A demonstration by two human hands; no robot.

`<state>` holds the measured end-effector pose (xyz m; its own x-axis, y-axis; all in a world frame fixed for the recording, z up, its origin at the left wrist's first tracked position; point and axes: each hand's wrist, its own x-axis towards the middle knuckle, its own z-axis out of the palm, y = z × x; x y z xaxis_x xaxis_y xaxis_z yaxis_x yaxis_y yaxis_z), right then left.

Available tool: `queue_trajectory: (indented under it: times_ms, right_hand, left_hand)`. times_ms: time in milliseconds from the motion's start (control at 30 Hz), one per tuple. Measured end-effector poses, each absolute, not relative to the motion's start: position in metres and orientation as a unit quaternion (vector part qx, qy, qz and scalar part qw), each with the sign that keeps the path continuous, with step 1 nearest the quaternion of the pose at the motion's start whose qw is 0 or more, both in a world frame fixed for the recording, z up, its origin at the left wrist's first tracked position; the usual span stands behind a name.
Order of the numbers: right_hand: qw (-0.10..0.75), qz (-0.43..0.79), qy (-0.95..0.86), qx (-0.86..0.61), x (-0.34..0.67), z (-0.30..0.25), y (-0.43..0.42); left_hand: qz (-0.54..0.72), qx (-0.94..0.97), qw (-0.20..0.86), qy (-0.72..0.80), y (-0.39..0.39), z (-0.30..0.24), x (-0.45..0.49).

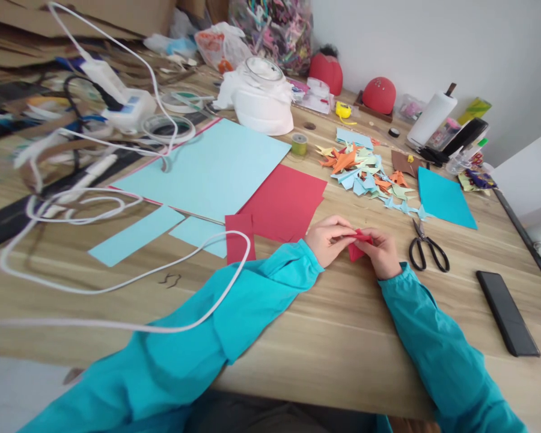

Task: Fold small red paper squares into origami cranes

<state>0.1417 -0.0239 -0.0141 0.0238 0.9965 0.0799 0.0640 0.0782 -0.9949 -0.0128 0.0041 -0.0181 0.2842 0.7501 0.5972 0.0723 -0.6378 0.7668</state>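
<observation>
paper (356, 251), small and red, is held over the table (333, 337) — left hand (328, 240) pinching one side between thumb and fingers, right hand (383, 252) pinching the other. folding seems the step in hand; the next move, i'd judge, calls for edges lined up and a crease pressed firm. the paper looks thin and crisp, doubled into layers, its exact shape partly hidden by fingers. beyond it is a heap of pointed folded pieces (342, 161), mostly orange, pale blue and pale green. flat red sheets (286, 201) lie to the left, straight-edged — scissors (424, 238), with black looped handles, near the right hand.
</observation>
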Motion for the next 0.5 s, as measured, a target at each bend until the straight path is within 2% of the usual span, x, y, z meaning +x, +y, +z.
queue_trajectory:
  times_ms: [267,500]
  right_hand:
    - [0.452,0.434,-0.583,-0.517,0.1414,-0.0135,-0.0245]
    - [0.419,0.412,-0.624,-0.515,0.1409,-0.0137,-0.0253]
  left_hand:
    - [0.536,0.756,0.269,0.261,0.0055,-0.0188,-0.0135]
    - [0.552,0.743,0.293,0.24,0.0032,-0.0151,-0.0135]
